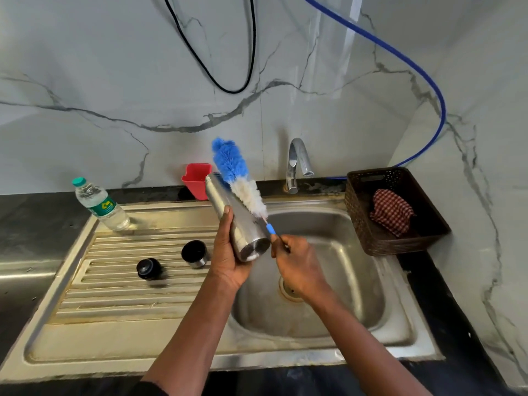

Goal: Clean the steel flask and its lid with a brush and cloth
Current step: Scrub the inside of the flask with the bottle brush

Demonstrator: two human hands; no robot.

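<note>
My left hand [228, 252] grips the steel flask [237, 218] near its base and holds it tilted over the sink's left edge, mouth pointing up and away. My right hand [297, 264] pinches the thin handle of a bottle brush [237, 178]. Its blue and white bristles lie along the flask's right side, outside it, with the blue tip reaching past the mouth. On the ribbed drainboard [120, 281] stand a black stopper [148, 268] and a black-and-steel cup lid [195, 253]. A red checked cloth [391, 211] lies in a brown basket [368, 224] at the right.
A steel sink basin [351, 270] with a drain lies below my hands, and a chrome tap [297, 164] stands behind it. A plastic water bottle [101, 205] stands at the drainboard's back left. A red cup [195, 178] sits by the wall. Cables hang on the marble wall.
</note>
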